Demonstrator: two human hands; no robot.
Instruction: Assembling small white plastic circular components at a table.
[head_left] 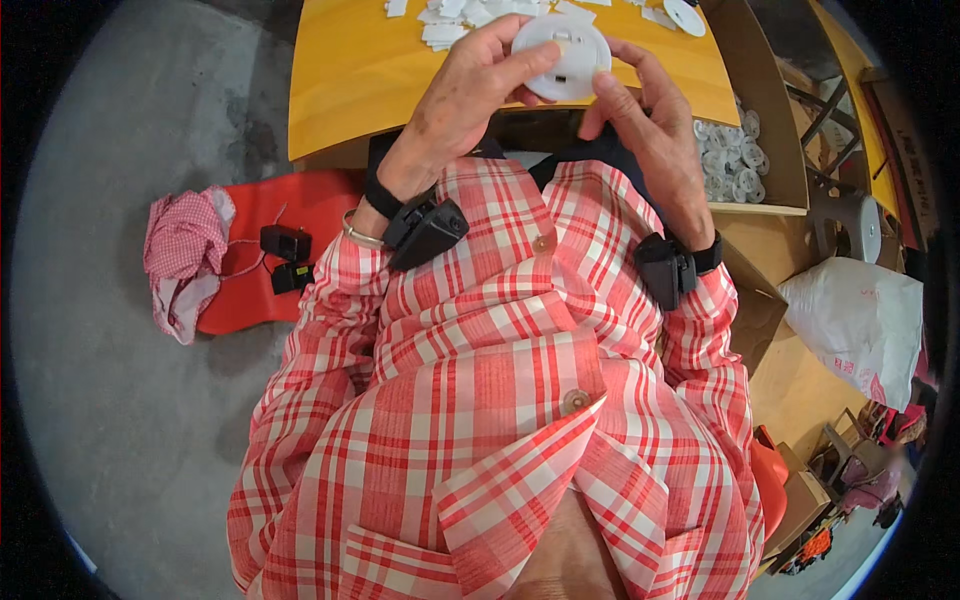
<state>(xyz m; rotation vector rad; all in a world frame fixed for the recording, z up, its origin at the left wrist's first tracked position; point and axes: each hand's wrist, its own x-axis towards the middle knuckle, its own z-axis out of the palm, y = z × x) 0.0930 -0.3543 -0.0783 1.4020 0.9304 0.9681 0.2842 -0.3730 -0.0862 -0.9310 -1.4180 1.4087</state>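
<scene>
round white plastic casing, held over the near part of the yellow table. the left hand grips it, thumb across its face; the right hand pinches its right rim. the step in hand appears to be pressing or adjusting the casing; the next move likely calls for steady rim support. flat white pieces lie farther back on the table.

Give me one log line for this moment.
left hand: gripping white disc | right hand: holding its edge | yellow table: white pieces | box: round parts
</scene>
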